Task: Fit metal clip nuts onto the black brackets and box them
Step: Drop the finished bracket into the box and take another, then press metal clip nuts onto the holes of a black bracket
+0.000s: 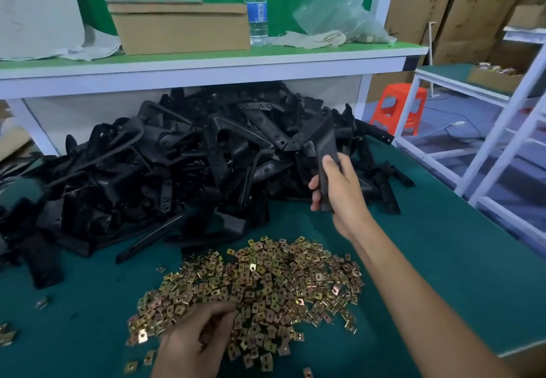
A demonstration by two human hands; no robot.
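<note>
Black bracket (325,147) sits gripped in right hand (336,188) over the desk (443,244); left hand (195,339) curls into clip nuts (280,274) (pinch unclear). Pick one nut only, open side twd bracket edge.

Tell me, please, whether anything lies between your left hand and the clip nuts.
Nothing visible does: the left hand sits on the near edge of the clip nuts, fingers curled among them. The right hand grips a black bracket farther back, clear of that path.
</note>
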